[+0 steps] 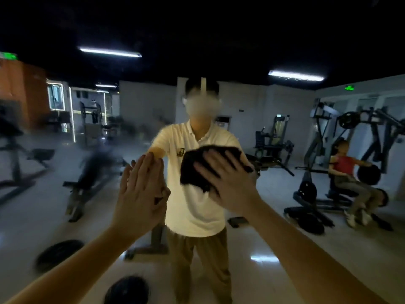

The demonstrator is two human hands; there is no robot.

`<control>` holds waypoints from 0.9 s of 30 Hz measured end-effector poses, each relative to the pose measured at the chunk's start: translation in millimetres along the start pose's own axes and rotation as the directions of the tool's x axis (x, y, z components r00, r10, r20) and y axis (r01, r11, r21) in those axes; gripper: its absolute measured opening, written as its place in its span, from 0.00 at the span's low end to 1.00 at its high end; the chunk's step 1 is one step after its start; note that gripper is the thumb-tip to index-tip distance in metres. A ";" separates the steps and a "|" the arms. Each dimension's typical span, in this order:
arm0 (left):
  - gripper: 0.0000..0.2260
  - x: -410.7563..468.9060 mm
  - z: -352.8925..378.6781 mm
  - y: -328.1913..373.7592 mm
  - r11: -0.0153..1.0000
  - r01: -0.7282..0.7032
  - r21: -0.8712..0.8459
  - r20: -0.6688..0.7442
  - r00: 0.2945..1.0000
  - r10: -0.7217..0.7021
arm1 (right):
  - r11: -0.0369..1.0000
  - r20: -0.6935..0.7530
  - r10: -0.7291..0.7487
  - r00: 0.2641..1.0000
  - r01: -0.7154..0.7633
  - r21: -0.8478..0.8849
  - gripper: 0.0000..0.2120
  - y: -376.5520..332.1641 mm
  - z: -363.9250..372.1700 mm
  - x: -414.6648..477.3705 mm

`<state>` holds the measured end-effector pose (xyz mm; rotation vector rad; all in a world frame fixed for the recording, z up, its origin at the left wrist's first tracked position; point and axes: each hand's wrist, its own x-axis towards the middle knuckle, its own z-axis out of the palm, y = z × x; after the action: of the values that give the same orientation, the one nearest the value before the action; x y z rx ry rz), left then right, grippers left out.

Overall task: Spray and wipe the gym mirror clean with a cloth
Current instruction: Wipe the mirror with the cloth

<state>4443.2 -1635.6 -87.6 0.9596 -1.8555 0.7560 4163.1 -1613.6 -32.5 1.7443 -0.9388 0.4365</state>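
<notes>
Wipe step underway, judging by pose. Right hand [230,187] lies flat on the dark cloth [197,170]; grip = fingers spread straight, pressing cloth onto the mirror [285,249], not pinching or bunching it. Cloth sits approx centre of the glass, over the chest of the person's own reflection [195,205]. Left hand [140,191] holds nothing, fingers straight and pressed together, palm toward the glass just left of the cloth. It seems to meet its mirrored twin, so prob bracing on the mirror

Progress, est: mid-task. Grey haze [98,154] smears the left part of the glass and the equipment there looks soft, so that side looks unwiped or wet w/ spray. Can't tell which; could also be motion blur. On the right the gym machines [355,132] show sharper, so prob cleaner there. Left to do: haze area, maybe upper and lower glass too

Hidden / unclear: no spray bottle in view, so can't confirm spraying is finished. Mirror edges not visible, whole frame is glass, so total area unknown. Room is dark, streaks hard to read. Cloth underside and its wetness are hidden by the hand. Weight plates [59,253] low left are blurred. Both forearms cut off at bottom edge
</notes>
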 end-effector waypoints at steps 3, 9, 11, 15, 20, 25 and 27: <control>0.36 18.9 -10.2 -9.3 1.000 -0.002 0.012 0.008 1.000 0.001 | 0.926 -0.145 0.376 0.915 -0.378 0.015 0.31 53.8 -27.3 55.3; 0.37 74.5 -31.5 -27.0 0.993 -0.044 0.108 -0.083 0.995 0.053 | 0.793 -0.225 0.605 0.763 -0.604 0.083 0.31 31.7 -39.0 133.3; 0.39 96.1 -36.2 -30.1 0.990 -0.019 0.137 -0.113 0.993 0.035 | 0.950 -0.149 0.313 0.938 -0.309 0.053 0.31 5.0 -29.0 128.7; 0.43 130.4 -39.8 -38.3 0.992 0.078 0.098 -0.109 0.992 -0.067 | 0.997 -0.045 -0.036 0.998 0.033 -0.067 0.30 28.1 -28.1 104.1; 0.53 146.3 -29.8 -47.4 0.974 0.104 0.201 -0.049 0.994 -0.096 | 0.872 -0.200 0.470 0.860 -0.488 -0.050 0.33 124.5 -50.0 69.7; 0.52 145.9 -32.0 -49.5 0.972 0.084 0.218 -0.053 0.996 -0.074 | 0.488 -0.267 0.854 0.446 -0.865 0.115 0.33 142.0 -58.8 95.7; 0.53 145.2 -33.5 -49.5 0.972 0.071 0.225 -0.046 0.997 -0.062 | 0.555 -0.265 0.814 0.516 -0.827 0.093 0.32 117.9 -58.9 128.7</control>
<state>4455.2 -1679.0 62.8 1.1370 -1.7204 0.9532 4161.7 -1624.4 151.3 1.0230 -1.5268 1.2428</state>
